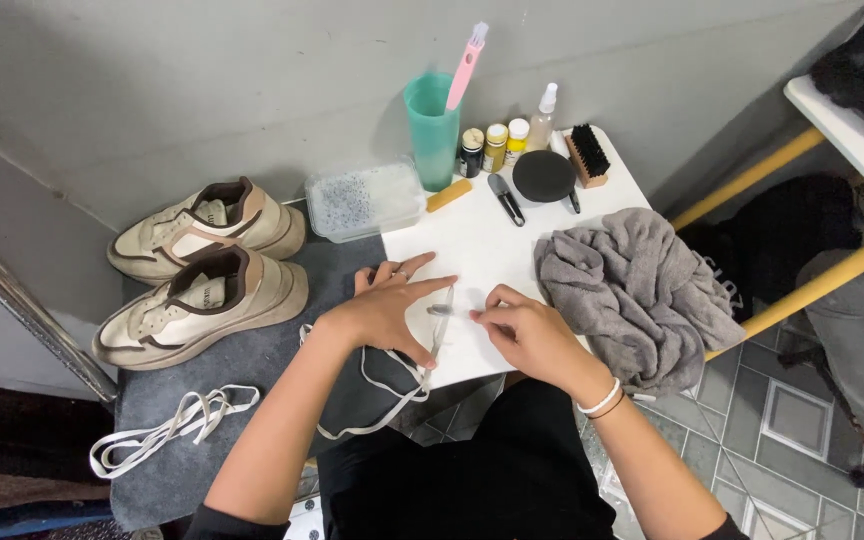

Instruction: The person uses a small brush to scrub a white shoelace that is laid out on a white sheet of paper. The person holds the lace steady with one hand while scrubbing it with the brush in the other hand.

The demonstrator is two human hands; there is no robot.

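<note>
The table [497,250] is white. The towel [632,290] is grey. The cup [432,130] is green, its brush [467,62] pink. The shoes [202,275] are cream and brown.

My single head view, looking steeply down, close over both hands, white table [492,250] just beyond them, wall behind.

free: white tabletop [482,245] centre | blocked: grey towel [632,290] right, bottles [497,145] behind
</note>
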